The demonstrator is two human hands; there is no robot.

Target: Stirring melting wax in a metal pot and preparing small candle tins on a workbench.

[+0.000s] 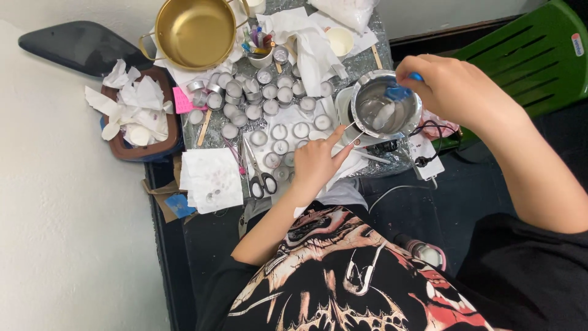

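My right hand clenches a blue stirrer inside the round steel melting pot; my left hand, at its eight o'clock, pinches its wire handle.

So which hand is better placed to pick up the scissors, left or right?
The left hand. It rests at the small metal pot's handle, right beside the scissors on the table. The right hand is farther off, over the pot, and already holds a blue tool.

steel pot: shiny metal | gold pan: glossy metal | tissues: matt paper
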